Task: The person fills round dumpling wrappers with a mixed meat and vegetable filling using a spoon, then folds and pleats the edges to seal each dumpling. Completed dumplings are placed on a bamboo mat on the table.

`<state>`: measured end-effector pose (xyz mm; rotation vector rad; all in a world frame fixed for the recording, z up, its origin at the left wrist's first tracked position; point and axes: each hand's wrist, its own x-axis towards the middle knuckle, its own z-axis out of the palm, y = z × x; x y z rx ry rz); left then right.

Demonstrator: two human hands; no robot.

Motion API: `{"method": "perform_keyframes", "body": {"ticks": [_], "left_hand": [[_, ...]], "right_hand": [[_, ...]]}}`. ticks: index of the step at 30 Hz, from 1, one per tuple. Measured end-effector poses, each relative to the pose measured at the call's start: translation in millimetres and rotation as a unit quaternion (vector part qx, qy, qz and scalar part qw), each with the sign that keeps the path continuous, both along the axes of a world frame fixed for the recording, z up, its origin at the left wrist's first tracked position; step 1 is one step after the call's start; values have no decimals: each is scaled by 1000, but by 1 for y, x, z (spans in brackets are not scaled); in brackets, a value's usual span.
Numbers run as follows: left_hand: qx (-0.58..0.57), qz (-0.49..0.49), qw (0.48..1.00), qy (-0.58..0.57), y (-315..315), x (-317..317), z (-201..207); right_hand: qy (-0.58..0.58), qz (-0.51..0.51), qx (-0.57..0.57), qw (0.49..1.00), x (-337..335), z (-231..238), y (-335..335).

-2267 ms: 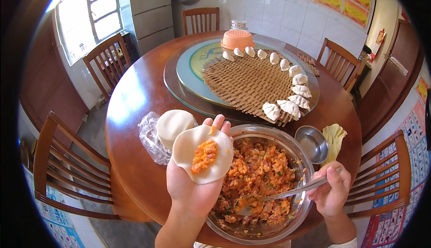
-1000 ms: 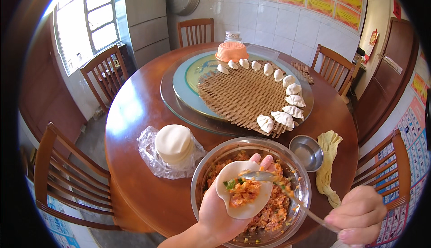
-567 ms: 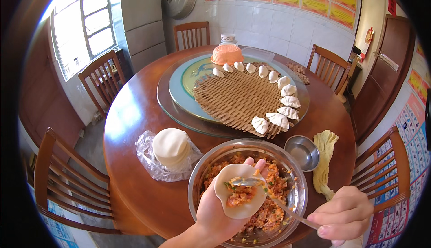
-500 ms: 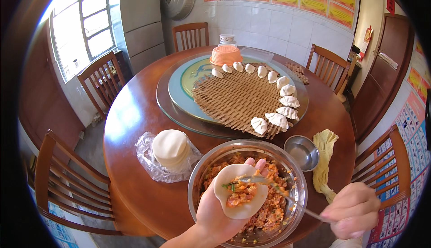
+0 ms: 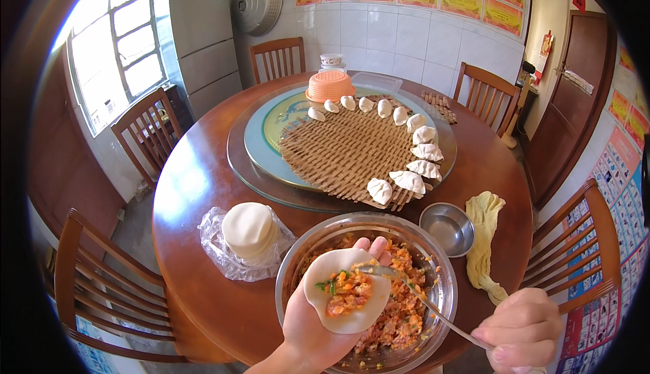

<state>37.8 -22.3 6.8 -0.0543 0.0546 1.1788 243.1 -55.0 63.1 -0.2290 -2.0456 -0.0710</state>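
Note:
Over the metal bowl (image 5: pixel 287 274) of orange and green filling (image 5: pixel 403 316), my left hand (image 5: pixel 305 323) holds up a round dumpling wrapper (image 5: pixel 357 319). The wrapper lies flat across the palm with a mound of filling (image 5: pixel 347 291) at its middle. My right hand (image 5: pixel 523 331), at the lower right, is closed around the end of a spoon handle. The bowl of the spoon (image 5: pixel 433 306) reaches over the wrapper's right part, close to the filling. My left fingertips show past the wrapper's far edge; the rest of that hand is partly hidden beneath it.
A stack of wrappers (image 5: pixel 248 228) sits on a plastic bag at left. Folded dumplings (image 5: pixel 409 181) line the right rim of a woven mat (image 5: pixel 345 150) on the turntable, near an orange basket (image 5: pixel 330 87). Right of the bowl are a small metal bowl (image 5: pixel 447 230) and a yellowish cloth (image 5: pixel 482 238).
The spoon has shifted slightly off the filling toward the wrapper's upper right, so more of the mound shows. The whole view has turned a little; the wrapper stays in my left hand.

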Motion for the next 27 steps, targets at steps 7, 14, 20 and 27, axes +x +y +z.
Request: {"method": "perform_keyframes", "body": {"ticks": [7, 14, 20, 27], "left_hand": [[6, -5, 1000, -27, 1, 0, -1], [12, 4, 1000, 17, -1, 0, -1], [-31, 21, 998, -52, 0, -1, 0], [-6, 14, 990, 138, -1, 1, 2]], "right_hand": [[44, -59, -7, 997, 1, -3, 0], [24, 11, -6, 1000, 1, -7, 2], [269, -203, 2, 941, -10, -26, 6], [-3, 14, -114, 993, -3, -15, 2]]}}
